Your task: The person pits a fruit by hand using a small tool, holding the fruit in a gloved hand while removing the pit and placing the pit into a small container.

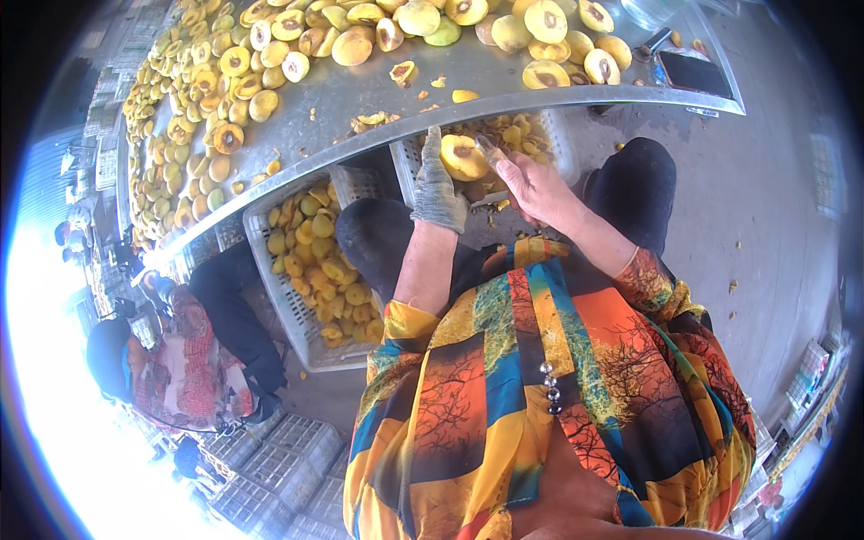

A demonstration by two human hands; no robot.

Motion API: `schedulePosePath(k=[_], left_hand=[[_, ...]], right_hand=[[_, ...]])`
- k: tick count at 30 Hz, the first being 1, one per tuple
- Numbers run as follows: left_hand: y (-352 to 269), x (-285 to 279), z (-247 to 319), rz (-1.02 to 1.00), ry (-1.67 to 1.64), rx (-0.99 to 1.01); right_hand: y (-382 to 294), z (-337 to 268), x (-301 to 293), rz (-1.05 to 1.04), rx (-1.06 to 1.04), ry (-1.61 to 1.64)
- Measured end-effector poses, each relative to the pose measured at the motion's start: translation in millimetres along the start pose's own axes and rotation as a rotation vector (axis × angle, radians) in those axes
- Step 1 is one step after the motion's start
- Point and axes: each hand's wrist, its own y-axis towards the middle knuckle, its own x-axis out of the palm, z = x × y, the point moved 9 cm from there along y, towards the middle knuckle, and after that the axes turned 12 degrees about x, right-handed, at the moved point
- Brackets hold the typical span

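Note:
My left hand, in a grey knitted glove, holds a halved yellow fruit, apparently a peach, with its brown hollow facing up. At the right of the fruit, my bare right hand grips a small tool whose metal end is close to the fruit's edge; its exact kind is unclear. Both hands are just in front of the metal table, above a white plastic crate of yellow pieces. Many halved fruits lie on the table, some with brown centres, along with small scraps.
A second white crate of fruit pieces stands left of my legs. A phone and a dark-handled object lie at the table's right corner. Another person sits at the left, near stacked crates.

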Motion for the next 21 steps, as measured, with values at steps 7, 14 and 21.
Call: schedulePosePath(k=[7, 14, 21], left_hand=[[-21.8, 39.2, 18.9, -0.187, 0.03, 0.09], [-25.6, 30.5, 13.9, -0.339, -0.194, 0.001], [-26.1, 2.7, 15.7, -0.208, -0.099, 0.194]], right_hand=[[8.1, -13.1, -19.9, 0.233, -0.485, -0.105], [15.4, -25.7, -23.1, 0.12, -0.446, -0.001], [15.0, -12.1, 5.6, -0.027, -0.046, 0.463]])
